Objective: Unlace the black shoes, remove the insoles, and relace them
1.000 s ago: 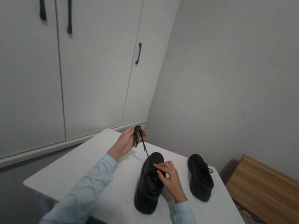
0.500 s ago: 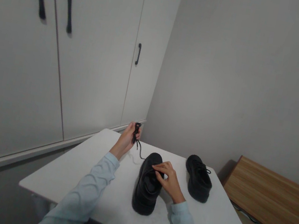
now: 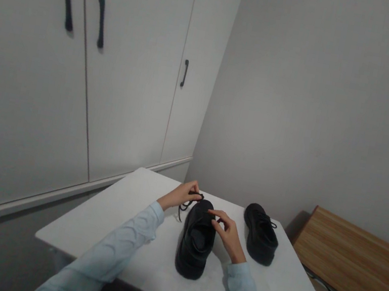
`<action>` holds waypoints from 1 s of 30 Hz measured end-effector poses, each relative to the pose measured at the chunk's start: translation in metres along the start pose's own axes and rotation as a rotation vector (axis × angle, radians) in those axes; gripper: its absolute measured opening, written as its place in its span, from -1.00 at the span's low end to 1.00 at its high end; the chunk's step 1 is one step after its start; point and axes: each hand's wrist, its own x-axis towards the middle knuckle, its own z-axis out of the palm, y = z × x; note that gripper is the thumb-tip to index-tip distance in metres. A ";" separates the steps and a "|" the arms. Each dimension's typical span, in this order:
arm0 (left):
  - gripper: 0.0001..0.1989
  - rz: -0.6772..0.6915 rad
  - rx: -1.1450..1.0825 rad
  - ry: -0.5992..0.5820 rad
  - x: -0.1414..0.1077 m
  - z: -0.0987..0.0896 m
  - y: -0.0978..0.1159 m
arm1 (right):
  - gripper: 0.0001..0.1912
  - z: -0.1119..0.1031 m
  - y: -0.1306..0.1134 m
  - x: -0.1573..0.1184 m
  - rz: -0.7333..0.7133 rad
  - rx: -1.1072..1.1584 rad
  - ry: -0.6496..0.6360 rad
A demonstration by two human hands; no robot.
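A black shoe stands on the white table in front of me, its toe pointing away and its opening facing me. Beside the toe, my left hand is closed on a bundled black shoelace, whose loose ends hang at the shoe's left. My right hand is over the right side of the shoe's upper, thumb and forefinger apart near the tongue and eyelets. Whether those fingertips touch the leather is hard to see. A second black shoe, with its lace tied, stands farther right.
The white table reaches toward the wall. Behind it on the left is a white cabinet with dark handles. A wood-grain panel leans low at the right.
My left hand has come down and right with the shoelace, from above the table to beside the shoe's toe. My right hand's thumb and forefinger have parted slightly.
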 end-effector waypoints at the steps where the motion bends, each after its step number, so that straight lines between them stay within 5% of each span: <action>1: -0.79 -0.014 0.062 0.011 0.000 -0.003 -0.007 | -0.72 0.000 0.001 0.000 0.005 0.011 -0.004; 8: -0.83 -0.155 0.486 0.257 0.003 -0.046 -0.058 | -0.70 0.001 0.005 0.000 0.052 -0.011 -0.037; 18: -0.78 -0.399 0.734 0.251 -0.030 -0.058 -0.096 | -0.66 0.002 0.006 0.000 0.079 -0.023 -0.067; 24: -0.79 -0.394 0.794 0.178 -0.025 -0.059 -0.077 | -0.64 0.002 0.007 0.000 0.071 -0.013 -0.071; 30: -0.85 -0.172 0.713 0.051 -0.008 -0.030 -0.009 | -0.59 0.001 0.010 0.000 0.080 -0.008 -0.107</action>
